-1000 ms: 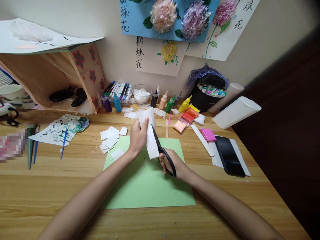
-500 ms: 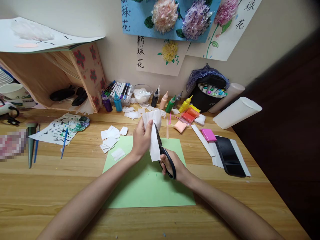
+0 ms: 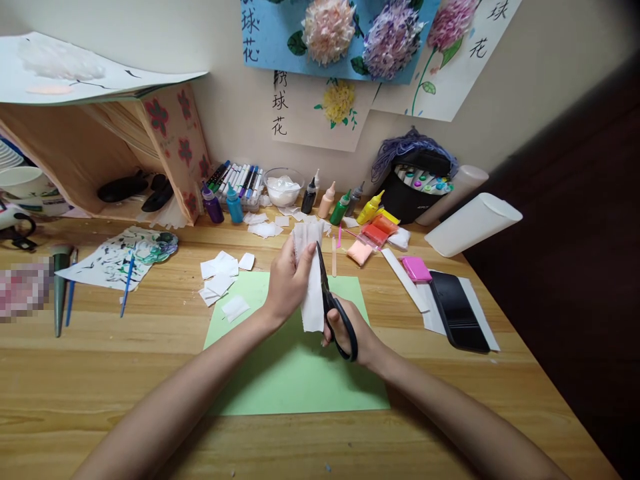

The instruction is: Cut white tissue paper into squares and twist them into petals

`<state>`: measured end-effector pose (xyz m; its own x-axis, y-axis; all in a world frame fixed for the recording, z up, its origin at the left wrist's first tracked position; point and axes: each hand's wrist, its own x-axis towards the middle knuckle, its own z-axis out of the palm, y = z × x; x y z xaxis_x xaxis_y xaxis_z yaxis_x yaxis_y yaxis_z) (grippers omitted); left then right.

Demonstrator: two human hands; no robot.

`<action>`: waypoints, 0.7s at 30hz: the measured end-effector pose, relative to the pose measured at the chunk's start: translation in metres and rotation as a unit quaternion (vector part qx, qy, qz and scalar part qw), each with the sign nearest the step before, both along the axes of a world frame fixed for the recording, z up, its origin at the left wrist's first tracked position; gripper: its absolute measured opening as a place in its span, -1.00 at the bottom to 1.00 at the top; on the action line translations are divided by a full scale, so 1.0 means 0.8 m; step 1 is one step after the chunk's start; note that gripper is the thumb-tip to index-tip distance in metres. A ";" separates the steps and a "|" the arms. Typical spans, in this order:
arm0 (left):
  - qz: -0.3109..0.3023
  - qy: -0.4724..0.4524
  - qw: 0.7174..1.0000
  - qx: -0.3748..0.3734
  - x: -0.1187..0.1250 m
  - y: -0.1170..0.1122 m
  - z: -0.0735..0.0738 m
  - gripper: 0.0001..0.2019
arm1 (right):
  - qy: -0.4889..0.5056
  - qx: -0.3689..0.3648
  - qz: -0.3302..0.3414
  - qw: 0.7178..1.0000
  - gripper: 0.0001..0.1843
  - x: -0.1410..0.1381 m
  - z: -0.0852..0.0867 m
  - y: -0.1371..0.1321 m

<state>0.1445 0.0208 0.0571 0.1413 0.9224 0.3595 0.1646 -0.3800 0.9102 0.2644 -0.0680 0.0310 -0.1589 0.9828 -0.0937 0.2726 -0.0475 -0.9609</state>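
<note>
My left hand (image 3: 289, 280) pinches a folded strip of white tissue paper (image 3: 313, 303) upright, its thumb across the front. My right hand (image 3: 350, 332) has its fingers through the handles of black scissors (image 3: 328, 293). The blades point up and away, lying along the tissue's right edge near my left thumb; whether they are biting into it I cannot tell. Both hands are above a sheet of green paper (image 3: 300, 380) on the wooden table. Several cut white pieces (image 3: 219, 273) lie left of my left hand, and one piece (image 3: 235, 308) rests on the green sheet's corner.
Paint bottles (image 3: 340, 208), a glass bowl (image 3: 284, 188) and a box of markers (image 3: 240, 183) line the wall. To the right are a phone (image 3: 459, 312), a pink packet (image 3: 416, 269) and a white container (image 3: 473, 225). Paint-stained paper (image 3: 107, 260) and brushes (image 3: 127, 287) lie left.
Both hands, with the tissue and scissors, have shifted slightly right. The tissue has turned and now looks narrower, and the scissors stand more upright beside its right edge.
</note>
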 end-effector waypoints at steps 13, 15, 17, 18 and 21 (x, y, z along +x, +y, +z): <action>-0.045 0.003 0.999 -0.002 0.001 -0.007 0.010 -0.80 | 0.016 0.041 0.002 0.999 -0.32 0.002 0.011 0.004; -0.056 0.008 0.998 -0.002 0.001 -0.008 0.011 -0.81 | 0.021 0.037 0.000 0.999 -0.33 0.004 0.011 0.004; -0.059 0.011 0.998 0.003 0.001 -0.008 0.012 -0.81 | 0.027 0.028 -0.006 0.999 -0.35 0.006 0.009 0.004; -0.059 0.012 0.998 0.008 0.001 -0.007 0.012 -0.81 | 0.029 0.024 -0.010 0.999 -0.36 0.007 0.008 0.004; -0.058 0.015 0.998 0.023 0.000 -0.006 0.014 -0.82 | 0.030 0.021 -0.016 0.999 -0.39 0.008 0.007 0.003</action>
